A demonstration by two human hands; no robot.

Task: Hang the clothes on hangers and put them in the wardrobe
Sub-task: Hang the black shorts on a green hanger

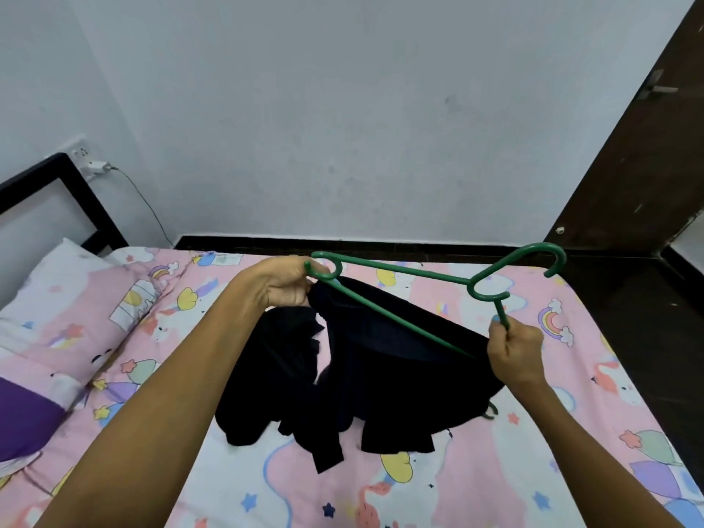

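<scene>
A green plastic hanger (404,271) is held level above the bed, its hook pointing right. My left hand (284,283) grips the hanger's left end together with the edge of a black garment (365,375). My right hand (514,350) pinches the hanger's right end and the garment's other edge. The hanger's lower bar runs into the garment's opening. The rest of the black cloth hangs down and lies bunched on the bedsheet (457,485).
The bed has a pink cartoon-print sheet, with a pillow (72,299) at the left. A black bed frame (76,192) and a wall socket with a charger (95,165) stand at the back left. A dark wooden door (640,154) is at the right.
</scene>
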